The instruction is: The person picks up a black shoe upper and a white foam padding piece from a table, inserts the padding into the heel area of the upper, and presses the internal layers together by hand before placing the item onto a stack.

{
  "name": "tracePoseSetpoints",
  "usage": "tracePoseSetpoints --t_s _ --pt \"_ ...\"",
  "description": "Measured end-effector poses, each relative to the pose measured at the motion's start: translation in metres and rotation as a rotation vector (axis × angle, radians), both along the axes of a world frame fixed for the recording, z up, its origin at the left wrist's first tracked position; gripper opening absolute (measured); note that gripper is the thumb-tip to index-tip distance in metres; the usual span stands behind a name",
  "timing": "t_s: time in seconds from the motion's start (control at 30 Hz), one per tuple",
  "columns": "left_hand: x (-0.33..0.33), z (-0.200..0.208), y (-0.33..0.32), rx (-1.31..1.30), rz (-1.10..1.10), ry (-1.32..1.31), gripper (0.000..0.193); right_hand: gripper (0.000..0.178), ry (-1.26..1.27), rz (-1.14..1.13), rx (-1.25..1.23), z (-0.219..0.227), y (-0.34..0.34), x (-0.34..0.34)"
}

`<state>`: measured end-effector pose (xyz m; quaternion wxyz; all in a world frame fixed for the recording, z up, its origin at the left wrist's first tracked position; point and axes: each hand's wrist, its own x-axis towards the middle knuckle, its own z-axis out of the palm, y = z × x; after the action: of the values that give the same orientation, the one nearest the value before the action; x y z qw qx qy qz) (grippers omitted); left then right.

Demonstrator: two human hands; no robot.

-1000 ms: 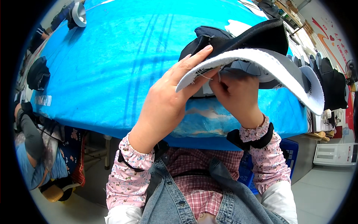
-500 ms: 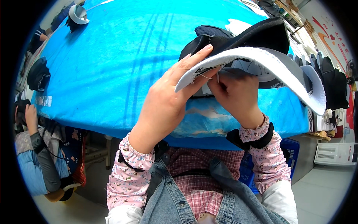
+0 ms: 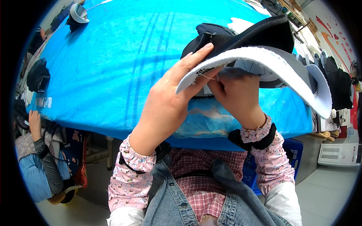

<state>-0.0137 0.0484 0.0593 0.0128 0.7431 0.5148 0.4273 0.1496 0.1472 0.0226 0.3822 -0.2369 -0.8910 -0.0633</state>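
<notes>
An unfinished black cap (image 3: 260,35) with a curved, white-edged brim (image 3: 260,55) is raised over the near edge of the blue-covered table. My left hand (image 3: 167,96) grips it at the left end of the brim, fingers laid along the black fabric and thumb beneath. Loose threads stick out by that thumb. Under the brim, my right hand (image 3: 241,94) is closed with its fingers curled inward. The brim and cap hide its fingertips and whatever they pinch. A grey panel (image 3: 250,67) shows inside the cap, just above that hand.
The blue table cover (image 3: 113,67) spreads ahead and left. Black caps (image 3: 38,75) lie along its left edge, and more caps (image 3: 333,81) stack at right. A co-worker's hand (image 3: 34,122) is at lower left. A blue crate (image 3: 292,156) sits below the table's right side.
My right hand has shifted slightly left and up under the brim. The cap has tilted a little, and my left hand keeps its hold. The co-worker's hand has moved slightly.
</notes>
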Motion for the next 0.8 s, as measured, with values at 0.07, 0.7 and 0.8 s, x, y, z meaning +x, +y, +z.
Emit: tracePoseSetpoints --t_s 0.07,0.7,0.8 --pt "-0.002 0.002 -0.004 0.0 0.005 -0.008 0.039 0.02 -0.019 -0.027 0.072 0.005 -0.005 -0.007" --pt "0.026 -0.024 0.025 0.137 0.211 0.362 0.045 0.024 -0.422 -0.132 0.077 0.02 -0.011 0.008" --pt "0.024 -0.023 0.04 -0.096 0.164 0.303 0.025 0.025 -0.423 -0.142 0.022 0.035 -0.007 0.0"
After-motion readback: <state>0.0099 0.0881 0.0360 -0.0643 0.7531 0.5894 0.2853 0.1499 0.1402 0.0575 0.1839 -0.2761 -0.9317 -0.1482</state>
